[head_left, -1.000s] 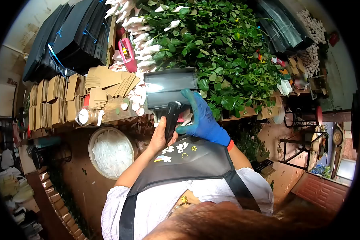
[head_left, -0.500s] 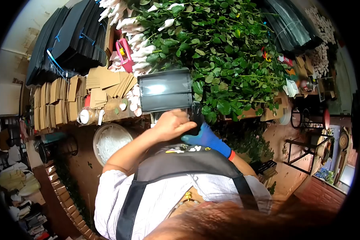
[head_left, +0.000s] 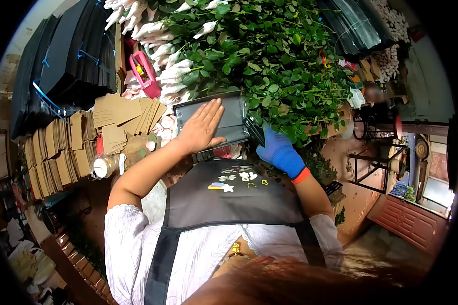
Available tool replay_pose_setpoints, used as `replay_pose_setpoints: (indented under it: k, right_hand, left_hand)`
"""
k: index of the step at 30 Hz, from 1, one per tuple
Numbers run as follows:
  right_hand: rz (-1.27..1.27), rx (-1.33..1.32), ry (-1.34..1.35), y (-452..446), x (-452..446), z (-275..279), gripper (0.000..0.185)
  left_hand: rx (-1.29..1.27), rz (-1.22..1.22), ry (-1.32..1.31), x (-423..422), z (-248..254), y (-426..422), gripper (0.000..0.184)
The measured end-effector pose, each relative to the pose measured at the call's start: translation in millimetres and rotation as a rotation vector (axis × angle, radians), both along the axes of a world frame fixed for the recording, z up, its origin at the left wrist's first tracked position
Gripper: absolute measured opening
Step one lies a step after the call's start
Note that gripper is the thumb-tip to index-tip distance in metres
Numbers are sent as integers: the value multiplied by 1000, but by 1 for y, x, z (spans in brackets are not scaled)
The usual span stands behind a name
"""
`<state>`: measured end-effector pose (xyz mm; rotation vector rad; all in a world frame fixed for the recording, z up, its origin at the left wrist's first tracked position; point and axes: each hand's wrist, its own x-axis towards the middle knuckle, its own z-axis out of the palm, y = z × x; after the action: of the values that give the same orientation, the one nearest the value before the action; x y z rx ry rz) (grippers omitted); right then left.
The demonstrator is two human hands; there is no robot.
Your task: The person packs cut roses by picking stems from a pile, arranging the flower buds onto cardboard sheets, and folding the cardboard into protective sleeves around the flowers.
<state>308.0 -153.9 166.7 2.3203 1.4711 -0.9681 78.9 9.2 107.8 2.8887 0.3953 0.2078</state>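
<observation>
A shallow black tray (head_left: pixel 188 108) with glossy clear film over it lies at the near edge of the table. Bare and flat, with its fingers straight, my left hand (head_left: pixel 202 127) rests across the tray's middle and hides part of it. My right hand (head_left: pixel 280 150), in a blue knitted glove with an orange cuff, is closed round a black stapler (head_left: pixel 255 131) at the tray's right side. The glove covers much of the stapler, so its jaws are hard to make out.
Leafy green stems (head_left: pixel 269 76) with white-wrapped ends fill the table beyond the tray. Brown cardboard pieces (head_left: pixel 118 113) and a pink-handled tape dispenser (head_left: pixel 144 73) lie to the left. Strapped black stacks (head_left: pixel 68 56) stand farther left. A roll of clear tape (head_left: pixel 103 165) sits at the left table edge.
My left hand has moved from the tray's near edge up onto its surface and flattened out. My right hand has shifted right and slightly up with the stapler. The view has tilted a little.
</observation>
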Motion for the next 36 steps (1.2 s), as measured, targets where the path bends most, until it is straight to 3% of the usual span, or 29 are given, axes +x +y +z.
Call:
replay_pose_setpoints:
  k: [6, 12, 15, 19, 21, 22, 25, 27, 28, 29, 31, 32, 34, 35, 36]
  right_hand:
    - [158, 232, 48, -8, 16, -26, 79]
    - [52, 318, 84, -4, 17, -41, 69]
    - [24, 186, 87, 3, 18, -46, 64]
    - [27, 299, 116, 1, 28, -33, 61]
    - [-59, 220, 142, 6, 29, 10, 61]
    - [-145, 273, 59, 6, 24, 16, 71]
    - [-141, 671, 302, -1, -15, 22, 74]
    - [-231, 572, 879, 2, -55, 51, 62]
    - [-216, 477, 1034, 4, -55, 53, 49]
    - [-294, 455, 900, 8, -51, 48, 46]
    - [-444, 405, 630, 19, -37, 35, 41]
    - [-314, 382, 163, 25, -33, 34, 49]
    - [-263, 356, 145, 22, -20, 0, 52]
    - [-233, 340, 134, 20, -12, -19, 54]
    - [-279, 293, 267, 25, -2, -30, 44]
  left_hand:
    - [7, -19, -29, 0, 0, 0, 85]
    - [28, 12, -4, 1, -3, 0, 80]
    - [48, 19, -6, 1, -1, -2, 80]
    - [-4, 16, -37, -1, -4, -2, 82]
    - [-251, 49, -128, -7, -4, -13, 88]
    - [-517, 120, -184, -12, 10, -24, 88]
    - [-1407, 335, -546, -16, 30, -69, 98]
    - [-1679, 446, -755, -18, 28, -86, 93]
    - [-1777, 470, -798, -26, 38, -84, 89]
    - [-1877, 497, -845, -34, 49, -82, 85]
    - [-1680, 733, -1074, -53, 50, -78, 69]
    - [-1567, 786, -974, -76, 22, -64, 65]
    - [-1076, 1033, -760, -97, 5, -43, 57]
    - [-865, 1038, -686, -114, -44, -26, 57]
    - [-610, 1047, -497, -126, -74, -11, 59]
